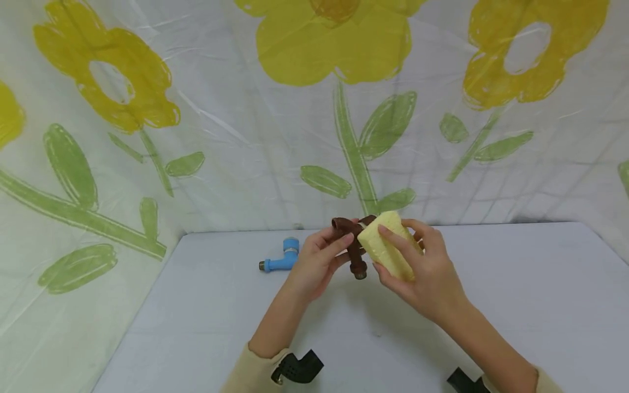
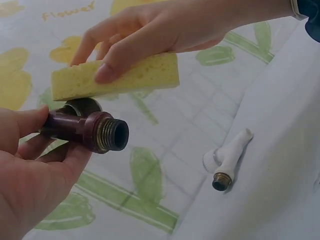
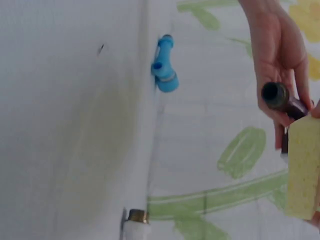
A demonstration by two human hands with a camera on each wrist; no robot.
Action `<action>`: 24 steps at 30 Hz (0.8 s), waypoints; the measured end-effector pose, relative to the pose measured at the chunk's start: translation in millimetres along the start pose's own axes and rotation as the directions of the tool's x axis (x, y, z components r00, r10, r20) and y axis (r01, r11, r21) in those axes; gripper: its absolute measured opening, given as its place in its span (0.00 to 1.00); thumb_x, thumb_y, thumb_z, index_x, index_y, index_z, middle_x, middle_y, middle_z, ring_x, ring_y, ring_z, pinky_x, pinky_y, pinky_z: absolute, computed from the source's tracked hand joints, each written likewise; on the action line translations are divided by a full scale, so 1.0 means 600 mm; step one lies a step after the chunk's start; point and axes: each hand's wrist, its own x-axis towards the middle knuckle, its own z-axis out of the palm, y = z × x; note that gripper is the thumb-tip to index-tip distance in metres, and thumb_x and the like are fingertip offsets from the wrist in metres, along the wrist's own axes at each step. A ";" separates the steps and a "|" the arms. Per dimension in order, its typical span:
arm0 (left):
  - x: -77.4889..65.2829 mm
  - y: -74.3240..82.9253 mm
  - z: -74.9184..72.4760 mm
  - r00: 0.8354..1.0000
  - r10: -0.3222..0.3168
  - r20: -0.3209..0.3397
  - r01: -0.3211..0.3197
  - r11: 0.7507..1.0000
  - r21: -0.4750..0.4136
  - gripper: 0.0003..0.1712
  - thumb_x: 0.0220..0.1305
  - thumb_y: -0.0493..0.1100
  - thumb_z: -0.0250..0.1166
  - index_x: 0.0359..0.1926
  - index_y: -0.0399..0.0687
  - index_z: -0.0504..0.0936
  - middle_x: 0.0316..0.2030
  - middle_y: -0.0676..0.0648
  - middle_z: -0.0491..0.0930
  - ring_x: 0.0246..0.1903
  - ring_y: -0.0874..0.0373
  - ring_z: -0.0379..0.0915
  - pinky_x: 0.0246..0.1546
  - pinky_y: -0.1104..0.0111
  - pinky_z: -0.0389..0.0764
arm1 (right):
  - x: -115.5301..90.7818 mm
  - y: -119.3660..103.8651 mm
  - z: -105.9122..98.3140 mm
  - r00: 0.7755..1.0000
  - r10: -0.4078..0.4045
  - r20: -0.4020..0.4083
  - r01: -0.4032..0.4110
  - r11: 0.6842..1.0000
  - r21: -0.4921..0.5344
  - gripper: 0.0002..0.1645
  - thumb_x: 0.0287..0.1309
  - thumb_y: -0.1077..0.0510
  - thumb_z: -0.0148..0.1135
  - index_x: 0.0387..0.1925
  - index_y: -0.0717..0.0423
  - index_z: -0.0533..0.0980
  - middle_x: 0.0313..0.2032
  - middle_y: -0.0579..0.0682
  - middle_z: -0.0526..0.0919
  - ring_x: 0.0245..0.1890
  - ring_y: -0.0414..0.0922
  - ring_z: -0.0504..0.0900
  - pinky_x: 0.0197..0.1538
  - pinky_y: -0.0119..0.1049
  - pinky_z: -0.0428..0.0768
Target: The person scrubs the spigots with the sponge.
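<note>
Beige sleeves [image 1: 250, 374] are framing the lower edge, before a white table [image 1: 196, 327]. The right hand [image 1: 429, 273] is pinching a yellow sponge [image 1: 390, 248] between thumb and fingers; the left hand [image 1: 314, 265] is curling its fingers and thumb round a brown tap [image 1: 355, 248]. Both things are hovering above the table, the sponge meeting or nearly meeting the tap. Probably the sponge is feeling light and yielding, its long sides offering good purchase; the stiff, smooth tap is likely weighing more, its body suiting a grip behind the threads.

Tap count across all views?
3: brown tap in the left hand; blue tap on the table, left of that hand; white tap on the table, wrist views only. Others may be hidden.
</note>
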 end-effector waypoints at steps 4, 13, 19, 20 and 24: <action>0.001 0.005 -0.006 0.999 0.032 -0.042 -0.028 0.995 0.099 0.22 0.81 0.36 0.55 0.68 0.26 0.74 0.60 0.34 0.83 0.48 0.61 0.86 0.60 0.58 0.85 | 0.008 0.016 -0.009 0.990 -0.134 0.037 0.134 0.991 0.013 0.25 0.76 0.40 0.53 0.57 0.50 0.85 0.56 0.68 0.77 0.47 0.64 0.76 0.41 0.54 0.81; -0.004 0.014 -0.016 0.996 0.057 0.072 -0.078 0.937 0.342 0.17 0.81 0.39 0.56 0.58 0.28 0.80 0.44 0.33 0.86 0.40 0.54 0.85 0.47 0.62 0.89 | 0.019 0.027 -0.033 0.974 -0.194 0.117 0.195 0.981 0.007 0.24 0.74 0.41 0.51 0.56 0.45 0.86 0.56 0.64 0.80 0.45 0.61 0.77 0.44 0.55 0.80; -0.007 0.016 -0.009 0.996 0.060 0.066 -0.081 0.921 0.380 0.17 0.81 0.39 0.57 0.60 0.31 0.81 0.41 0.38 0.84 0.35 0.58 0.76 0.33 0.71 0.79 | 0.020 0.023 -0.044 0.972 -0.138 0.188 0.133 0.990 0.035 0.28 0.75 0.37 0.48 0.59 0.45 0.85 0.56 0.63 0.80 0.48 0.60 0.78 0.45 0.56 0.81; -0.006 0.015 -0.009 0.997 0.061 0.052 -0.076 0.925 0.372 0.17 0.81 0.39 0.57 0.60 0.31 0.81 0.40 0.40 0.84 0.34 0.58 0.74 0.31 0.71 0.75 | 0.019 0.023 -0.045 0.968 -0.146 0.202 0.142 0.989 0.035 0.28 0.74 0.37 0.48 0.59 0.44 0.85 0.56 0.62 0.80 0.48 0.60 0.79 0.46 0.56 0.81; -0.004 0.010 -0.010 0.997 0.070 0.020 -0.073 0.939 0.337 0.16 0.80 0.37 0.57 0.60 0.30 0.80 0.43 0.41 0.84 0.36 0.59 0.75 0.31 0.70 0.74 | 0.019 0.021 -0.047 0.955 -0.176 0.239 0.173 0.984 0.031 0.28 0.74 0.37 0.47 0.59 0.42 0.85 0.57 0.61 0.80 0.49 0.58 0.79 0.48 0.53 0.79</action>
